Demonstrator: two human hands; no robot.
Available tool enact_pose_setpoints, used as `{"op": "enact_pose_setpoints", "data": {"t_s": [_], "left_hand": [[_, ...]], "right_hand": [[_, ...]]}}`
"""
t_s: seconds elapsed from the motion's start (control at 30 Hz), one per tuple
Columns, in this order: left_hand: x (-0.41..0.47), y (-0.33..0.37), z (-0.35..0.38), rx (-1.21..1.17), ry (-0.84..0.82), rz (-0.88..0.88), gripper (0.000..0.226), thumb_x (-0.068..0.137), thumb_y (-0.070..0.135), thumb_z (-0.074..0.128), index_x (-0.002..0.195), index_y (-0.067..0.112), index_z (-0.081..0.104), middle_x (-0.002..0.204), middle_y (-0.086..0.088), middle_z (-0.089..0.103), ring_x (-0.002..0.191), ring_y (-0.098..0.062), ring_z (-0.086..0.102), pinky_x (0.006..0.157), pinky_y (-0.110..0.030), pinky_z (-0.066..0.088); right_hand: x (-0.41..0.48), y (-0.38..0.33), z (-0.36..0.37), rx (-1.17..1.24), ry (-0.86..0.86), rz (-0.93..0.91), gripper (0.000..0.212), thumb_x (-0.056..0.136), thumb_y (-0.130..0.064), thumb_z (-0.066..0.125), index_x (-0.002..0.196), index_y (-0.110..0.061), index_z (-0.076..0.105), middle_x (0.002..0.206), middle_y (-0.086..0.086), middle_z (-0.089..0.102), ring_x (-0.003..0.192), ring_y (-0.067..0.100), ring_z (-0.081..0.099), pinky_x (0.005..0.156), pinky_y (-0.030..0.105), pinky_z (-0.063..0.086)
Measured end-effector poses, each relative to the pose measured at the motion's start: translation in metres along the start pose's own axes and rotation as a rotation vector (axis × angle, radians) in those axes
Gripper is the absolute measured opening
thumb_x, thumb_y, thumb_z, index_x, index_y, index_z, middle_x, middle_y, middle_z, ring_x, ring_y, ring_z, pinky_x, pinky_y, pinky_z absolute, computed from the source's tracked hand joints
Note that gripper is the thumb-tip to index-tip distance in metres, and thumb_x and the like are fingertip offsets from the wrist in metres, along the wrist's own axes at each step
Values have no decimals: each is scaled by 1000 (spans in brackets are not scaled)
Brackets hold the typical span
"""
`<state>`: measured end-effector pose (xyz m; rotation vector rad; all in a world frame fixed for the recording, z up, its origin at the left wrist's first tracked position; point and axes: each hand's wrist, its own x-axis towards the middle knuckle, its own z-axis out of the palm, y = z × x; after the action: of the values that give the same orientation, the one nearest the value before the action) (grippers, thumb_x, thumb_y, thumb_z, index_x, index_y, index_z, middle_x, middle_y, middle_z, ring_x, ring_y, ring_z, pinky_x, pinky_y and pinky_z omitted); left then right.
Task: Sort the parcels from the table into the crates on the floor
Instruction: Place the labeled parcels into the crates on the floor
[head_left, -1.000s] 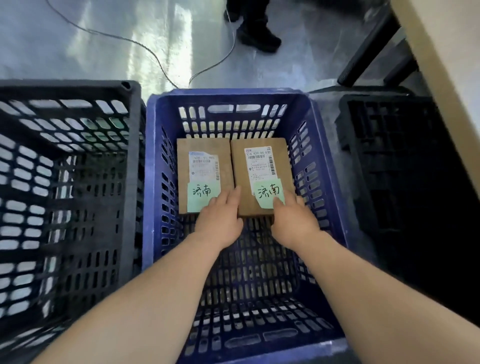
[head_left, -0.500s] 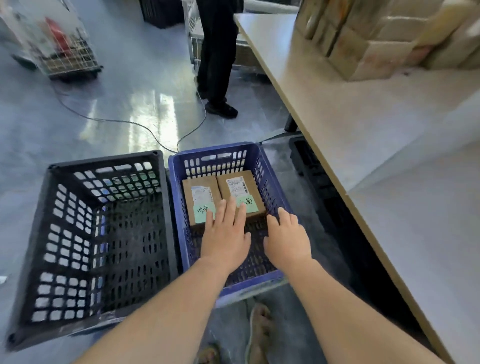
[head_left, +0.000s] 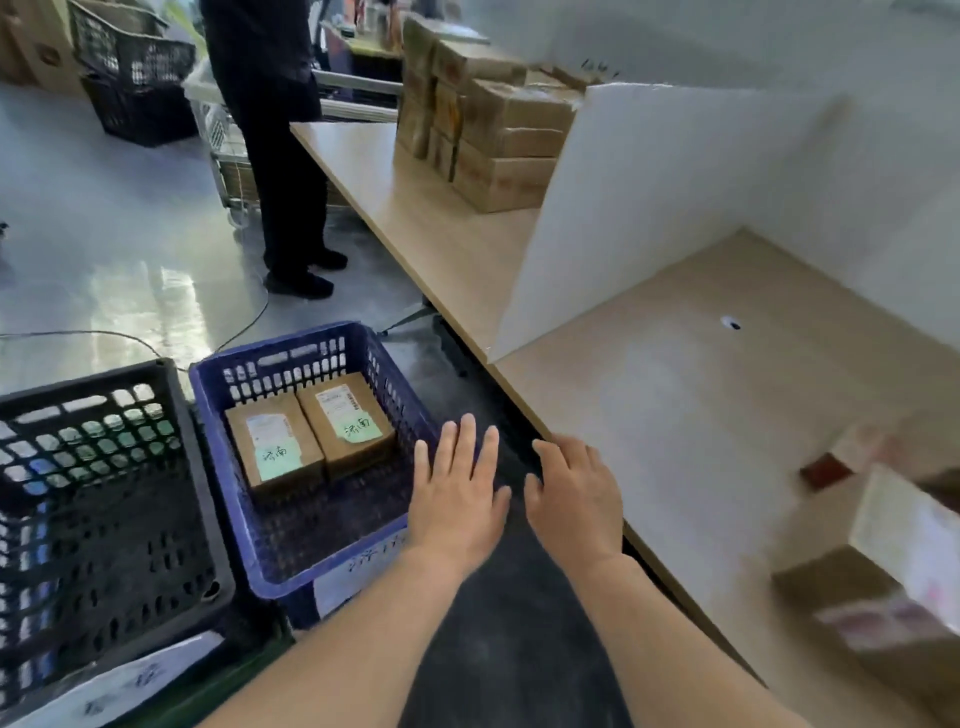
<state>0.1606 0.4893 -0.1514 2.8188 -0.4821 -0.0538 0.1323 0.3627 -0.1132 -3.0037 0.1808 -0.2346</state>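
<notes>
Left of both empty, spread hands (head_left: 511, 499), two brown cardboard parcels (head_left: 311, 441) lie in the blue plastic crate (head_left: 363, 353); more blurred parcels (head_left: 883, 571) wait rightward on the beige surface (head_left: 675, 415).

Blurred parcels (head_left: 878, 597) at right edge

The blue crate (head_left: 311, 519) has bare floor in its near half; two parcels (head_left: 311, 436) fill the far half side by side. The black crate (head_left: 104, 493) touches its left wall. On the table (head_left: 675, 415), a white divider (head_left: 649, 208) walls off stacked boxes (head_left: 493, 130), and blurred parcels (head_left: 883, 571) crowd the near right corner
</notes>
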Motion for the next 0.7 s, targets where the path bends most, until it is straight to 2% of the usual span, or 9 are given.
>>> {"op": "enact_pose_setpoints", "data": {"t_s": [0.1, 0.2, 0.23, 0.3, 0.37, 0.4, 0.57, 0.7], "left_hand": [[-5, 54, 1, -10, 15, 68, 67, 101, 49, 21, 152, 21, -14, 159, -7, -22, 146, -25, -19, 115, -48, -13], [-21, 112, 9, -17, -15, 152, 67, 101, 50, 20, 153, 21, -11, 160, -6, -18, 146, -24, -18, 115, -47, -13], [-26, 130, 13, -10, -22, 184, 67, 101, 50, 19, 152, 22, -12, 160, -5, -18, 146, -23, -19, 115, -47, -14], [-36, 164, 20, 4, -34, 234, 67, 101, 51, 18, 150, 23, -17, 159, -5, -23, 146, -22, -21, 114, -46, -16], [-45, 198, 26, 26, -42, 285, 67, 101, 50, 16, 148, 23, -22, 157, -5, -27, 145, -22, -24, 114, -45, -17], [-50, 214, 29, 40, -43, 312, 67, 101, 50, 16, 146, 23, -25, 156, -6, -28, 145, -23, -24, 114, -45, -16], [-70, 282, 40, 69, -39, 442, 67, 100, 52, 14, 142, 23, -30, 152, -6, -34, 144, -25, -25, 114, -46, -15], [-83, 333, 51, 40, -18, 548, 66, 99, 53, 12, 137, 25, -35, 147, -2, -37, 143, -23, -26, 115, -46, -14]], "right_hand": [[-27, 35, -26, 37, 61, 53, 38, 87, -19, 64, 124, -11, 60, 130, 11, 57, 119, 30, 53, 97, 41, 44], [-62, 81, -46, 44, 166, 139, 37, 68, -9, 81, 103, -5, 70, 110, 18, 67, 99, 37, 65, 78, 46, 55], [-74, 98, -52, 33, 191, 165, 37, 67, -8, 81, 103, -4, 70, 109, 19, 67, 97, 38, 65, 77, 46, 55], [-96, 132, -59, 16, 181, 218, 39, 78, -14, 73, 115, -6, 65, 120, 16, 63, 108, 35, 60, 88, 45, 51], [-118, 164, -65, -20, 158, 266, 43, 91, -26, 57, 132, -14, 53, 135, 9, 53, 123, 27, 50, 100, 39, 42], [-128, 178, -69, -27, 182, 287, 43, 94, -30, 53, 135, -17, 50, 138, 5, 50, 125, 24, 47, 102, 36, 40], [-174, 232, -93, -63, 255, 396, 42, 87, -25, 65, 127, -12, 58, 127, 11, 59, 118, 30, 56, 93, 42, 50], [-210, 272, -108, -62, 302, 457, 43, 89, -26, 58, 129, -15, 54, 125, 5, 58, 113, 21, 54, 93, 34, 46]]}}
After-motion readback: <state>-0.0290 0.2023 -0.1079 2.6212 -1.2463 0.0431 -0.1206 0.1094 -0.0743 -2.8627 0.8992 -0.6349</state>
